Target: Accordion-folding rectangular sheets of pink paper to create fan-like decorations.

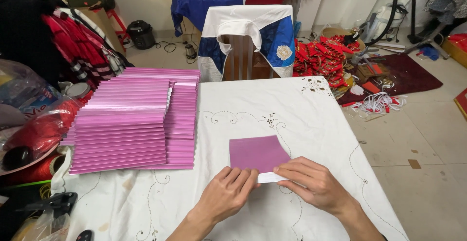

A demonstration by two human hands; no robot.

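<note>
Left hand flat, fingers together, pressing the near edge of a purple paper sheet onto the counter. Right hand just beside it, fingertips pinched on the same folded edge, white underside showing between both hands. Well off beyond the left hand, a stack of pleated purple sheets. Farther ahead of both hands, a draped chair.

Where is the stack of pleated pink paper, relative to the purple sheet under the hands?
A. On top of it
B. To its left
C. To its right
B: the stack of pleated pink paper lies left of the purple sheet on the table.
</note>
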